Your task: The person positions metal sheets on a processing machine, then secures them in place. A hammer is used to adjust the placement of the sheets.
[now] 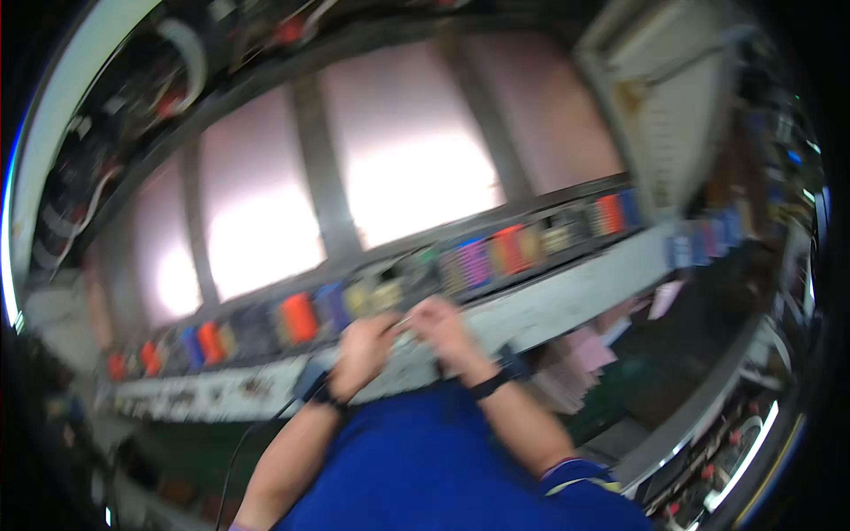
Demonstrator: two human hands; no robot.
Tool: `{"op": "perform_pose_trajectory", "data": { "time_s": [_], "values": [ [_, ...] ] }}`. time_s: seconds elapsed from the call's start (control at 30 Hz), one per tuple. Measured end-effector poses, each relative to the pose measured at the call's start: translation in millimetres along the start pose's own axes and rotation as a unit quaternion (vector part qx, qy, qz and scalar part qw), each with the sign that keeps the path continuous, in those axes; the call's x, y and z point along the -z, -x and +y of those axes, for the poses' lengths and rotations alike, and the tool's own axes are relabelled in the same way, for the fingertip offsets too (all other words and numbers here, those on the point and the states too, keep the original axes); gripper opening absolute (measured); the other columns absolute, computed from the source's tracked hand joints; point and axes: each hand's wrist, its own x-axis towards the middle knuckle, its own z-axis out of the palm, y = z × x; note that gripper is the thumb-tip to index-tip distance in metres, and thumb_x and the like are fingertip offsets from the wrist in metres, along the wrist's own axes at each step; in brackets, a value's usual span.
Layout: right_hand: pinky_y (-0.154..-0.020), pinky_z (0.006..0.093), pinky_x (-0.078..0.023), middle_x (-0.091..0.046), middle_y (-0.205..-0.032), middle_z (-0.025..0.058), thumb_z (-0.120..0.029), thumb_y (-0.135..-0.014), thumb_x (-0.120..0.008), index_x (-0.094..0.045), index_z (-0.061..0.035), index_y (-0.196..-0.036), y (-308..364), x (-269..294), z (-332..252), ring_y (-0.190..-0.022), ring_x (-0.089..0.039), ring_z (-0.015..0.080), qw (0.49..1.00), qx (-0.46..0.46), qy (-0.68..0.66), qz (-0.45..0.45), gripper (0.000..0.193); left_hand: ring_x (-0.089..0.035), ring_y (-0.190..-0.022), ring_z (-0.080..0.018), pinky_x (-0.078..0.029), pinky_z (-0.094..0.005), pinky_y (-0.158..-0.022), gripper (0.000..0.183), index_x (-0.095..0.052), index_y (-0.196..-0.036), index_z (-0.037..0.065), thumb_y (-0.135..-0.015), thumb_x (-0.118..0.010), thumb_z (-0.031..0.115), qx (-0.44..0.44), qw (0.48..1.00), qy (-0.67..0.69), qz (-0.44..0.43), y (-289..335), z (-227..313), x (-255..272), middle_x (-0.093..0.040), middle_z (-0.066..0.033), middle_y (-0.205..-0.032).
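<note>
Pink-lit panels rise behind a long rack of coloured spools [496, 252]. Left hand [363, 350] and right hand [443, 323] meet at the rack's edge, pinching something small; blur hides it.

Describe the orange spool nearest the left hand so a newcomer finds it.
A long rail carries a row of coloured spools under the bright pink panels. The orange spool stands just up-left of the left hand. It has a blue spool to its right, darker blurred ones left.
</note>
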Motion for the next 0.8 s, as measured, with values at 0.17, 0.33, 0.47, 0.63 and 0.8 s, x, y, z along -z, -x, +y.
{"op": "perform_pose_trajectory", "data": {
  "time_s": [0.17,0.33,0.47,0.63,0.8],
  "values": [
    [-0.063,0.0241,-0.046,-0.060,-0.079,-0.0012,-0.015,-0.100,-0.065,-0.063,-0.0055,-0.090,-0.8,-23.1,7.1,-0.071,-0.055,0.0064,0.996,-0.061,-0.015,-0.068,0.014,-0.067,-0.076,-0.0406,-0.051,-0.0436,-0.065,0.009,-0.069,-0.091,0.001,-0.091,-0.065,0.008,0.019,0.999,-0.034,0.015,20.7,10.3,14.6,-0.067,-0.0207,-0.080],
    [-0.067,0.0241,-0.048,-0.061,-0.083,-0.0008,-0.014,-0.100,-0.062,-0.062,-0.0054,-0.095,-5.5,-21.5,20.0,-0.073,-0.056,0.0070,0.998,0.008,-0.050,-0.041,0.010,-0.066,-0.067,-0.0348,-0.050,-0.0413,-0.062,0.011,-0.070,-0.090,0.000,-0.093,-0.063,0.009,0.064,0.998,-0.005,0.028,16.9,9.8,2.8,-0.065,-0.0191,-0.074],
    [-0.073,0.0262,-0.053,-0.066,-0.089,0.0027,-0.011,-0.100,-0.060,-0.062,-0.0049,-0.102,0.2,-16.5,21.9,-0.080,-0.064,0.0099,0.991,0.002,-0.131,0.038,0.006,-0.063,-0.057,-0.0201,-0.048,-0.0346,-0.055,0.022,-0.069,-0.087,-0.002,-0.098,-0.061,0.016,0.215,0.963,0.164,-0.018,20.4,-0.6,4.8,-0.066,-0.0108,-0.067],
    [-0.068,0.0269,-0.055,-0.068,-0.085,0.0050,-0.004,-0.097,-0.060,-0.063,-0.0026,-0.102,-47.3,55.3,47.4,-0.075,-0.066,0.0126,0.980,0.038,0.038,0.192,0.006,-0.058,-0.056,-0.0157,-0.044,-0.0279,-0.053,0.027,-0.067,-0.086,-0.002,-0.100,-0.059,0.019,0.321,0.871,0.371,-0.029,107.7,-87.3,21.1,-0.063,-0.0067,-0.066],
    [-0.066,0.0291,-0.053,-0.069,-0.080,0.0083,-0.005,-0.095,-0.063,-0.065,-0.0012,-0.095,-87.7,100.4,55.6,-0.073,-0.067,0.0146,0.939,0.071,0.210,0.261,0.004,-0.065,-0.068,-0.0207,-0.052,-0.0348,-0.063,0.025,-0.066,-0.091,-0.002,-0.096,-0.063,0.022,0.543,0.838,0.052,0.017,324.5,-203.7,29.5,-0.067,-0.0111,-0.077]
  ]
}}
